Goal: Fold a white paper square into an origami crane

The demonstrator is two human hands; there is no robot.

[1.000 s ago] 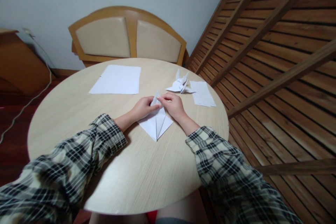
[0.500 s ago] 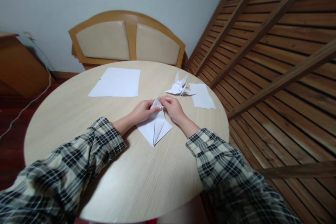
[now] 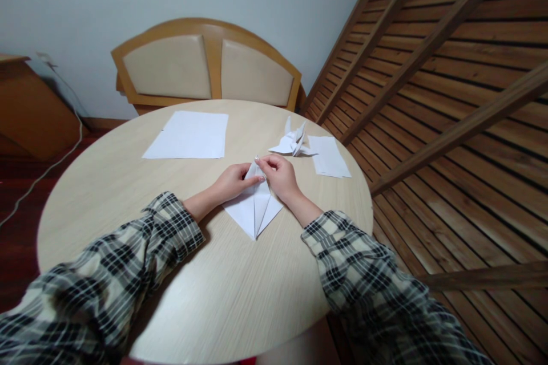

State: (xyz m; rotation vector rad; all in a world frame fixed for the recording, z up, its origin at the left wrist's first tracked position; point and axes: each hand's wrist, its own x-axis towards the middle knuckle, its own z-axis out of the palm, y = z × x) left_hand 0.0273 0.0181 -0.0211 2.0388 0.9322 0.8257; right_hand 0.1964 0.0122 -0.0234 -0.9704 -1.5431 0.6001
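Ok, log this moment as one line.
left hand: gripping folded paper | right hand: pinching near its far tip | origami figure: on table, beside small sheets

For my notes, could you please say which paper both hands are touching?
The pointed, creased paper, held by left hand and right hand; the winged figure, left flat paper and right flat paper lie untouched.

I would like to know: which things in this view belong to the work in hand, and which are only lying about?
In the work:
- folded white paper, held by the left hand and right hand
- round table, beneath it

Lying about, untouched:
- larger white sheets, perhaps spare
- folded paper figure
- smaller white sheets, perhaps spare
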